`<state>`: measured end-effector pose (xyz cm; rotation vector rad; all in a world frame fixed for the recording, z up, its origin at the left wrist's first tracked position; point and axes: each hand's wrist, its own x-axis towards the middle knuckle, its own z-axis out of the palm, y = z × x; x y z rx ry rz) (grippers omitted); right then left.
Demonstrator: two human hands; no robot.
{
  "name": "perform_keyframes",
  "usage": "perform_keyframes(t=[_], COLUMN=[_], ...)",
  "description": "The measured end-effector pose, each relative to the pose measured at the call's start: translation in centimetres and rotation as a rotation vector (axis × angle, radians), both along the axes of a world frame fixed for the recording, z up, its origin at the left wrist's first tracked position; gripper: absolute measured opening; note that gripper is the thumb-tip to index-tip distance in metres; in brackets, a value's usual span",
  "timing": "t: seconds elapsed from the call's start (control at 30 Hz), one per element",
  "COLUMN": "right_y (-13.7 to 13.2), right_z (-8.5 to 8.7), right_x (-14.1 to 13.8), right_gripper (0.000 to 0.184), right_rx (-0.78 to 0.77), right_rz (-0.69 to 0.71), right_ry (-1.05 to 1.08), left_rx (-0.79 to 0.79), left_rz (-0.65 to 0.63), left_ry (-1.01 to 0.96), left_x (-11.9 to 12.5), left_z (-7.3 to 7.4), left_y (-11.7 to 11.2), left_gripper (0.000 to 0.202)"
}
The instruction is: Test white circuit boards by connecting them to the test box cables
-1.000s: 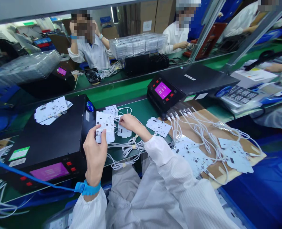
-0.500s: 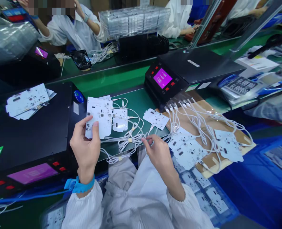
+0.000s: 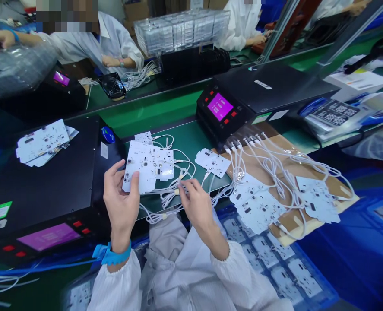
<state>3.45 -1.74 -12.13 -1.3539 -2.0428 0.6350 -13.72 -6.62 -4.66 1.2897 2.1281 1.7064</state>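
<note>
My left hand (image 3: 123,194) grips a white circuit board (image 3: 141,166) by its lower left edge, thumb on the face, and holds it raised above the bench. Partly behind it lies a smaller white board (image 3: 166,164) with a cable plugged into its right side. My right hand (image 3: 196,203) has thumb and fingers drawn together over a bundle of white cables (image 3: 170,196); what they pinch is hidden. Another white board (image 3: 212,162), joined to a cable plug, lies to the right of that hand. A blue wrist strap (image 3: 113,254) circles my left wrist.
A black tester (image 3: 223,108) with a purple screen feeds several white cables to boards (image 3: 257,203) on brown cardboard (image 3: 275,142). Left stands another black box (image 3: 58,172) with stacked boards (image 3: 44,140) on top. A blue tray (image 3: 327,287) of boards sits below. Co-workers sit across the bench.
My right hand has moved left, closer to the held board. My left hand and its board have shifted slightly right, covering part of the smaller board. A co-worker opposite has lowered both arms.
</note>
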Motion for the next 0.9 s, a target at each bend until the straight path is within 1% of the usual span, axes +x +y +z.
perform_keyframes(t=[0.07,0.1,0.17,0.23,0.27,0.33,0.4,0.5,0.57,0.63,0.73,0.9], right_y=[0.1,0.2,0.2,0.0,-0.2,-0.6,-0.7,-0.3,0.1,0.5,0.7,0.7], right_z=[-0.1,0.0,0.6,1.7,2.4,3.8,5.1,6.3,6.6,6.7,6.6,6.6], right_x=[-0.8,-0.9,-0.7,0.1,0.5,1.2,1.4,1.0,0.6,0.3,0.2,0.3], right_gripper=[0.022,0.021,0.018,0.014,0.012,0.010,0.010,0.015,0.018,0.019,0.021,0.022], right_rx=[-0.038,-0.035,0.014,0.047,0.027,-0.073,-0.200,-0.366,-0.458,-0.515,-0.545,-0.538], right_rz=[0.037,0.050,0.082,0.125,0.149,0.180,0.177,0.148,0.142,0.149,0.157,0.149], right_ry=[-0.042,-0.015,0.147,0.392,0.509,0.693,0.801,0.875,0.903,0.917,0.913,0.924], left_rx=[-0.015,-0.026,-0.051,-0.070,-0.073,-0.055,-0.029,-0.010,-0.001,0.008,0.002,-0.006], left_rz=[-0.008,-0.011,-0.018,-0.035,-0.046,-0.067,-0.080,-0.080,-0.080,-0.086,-0.086,-0.074], left_ry=[-0.044,-0.068,-0.119,-0.180,-0.213,-0.276,-0.324,-0.349,-0.349,-0.351,-0.322,-0.276], left_x=[0.0,-0.1,-0.2,-0.5,-0.5,-0.6,-0.5,-0.2,0.0,0.0,-0.1,-0.2], left_z=[-0.1,-0.1,-0.1,-0.2,-0.2,-0.2,-0.1,0.2,0.3,0.4,0.3,0.0], left_y=[-0.1,-0.2,-0.5,-0.7,-0.8,-0.9,-0.9,-0.9,-0.9,-0.9,-1.0,-1.0], left_gripper=[0.061,0.063,0.061,0.056,0.053,0.051,0.051,0.051,0.051,0.051,0.052,0.053])
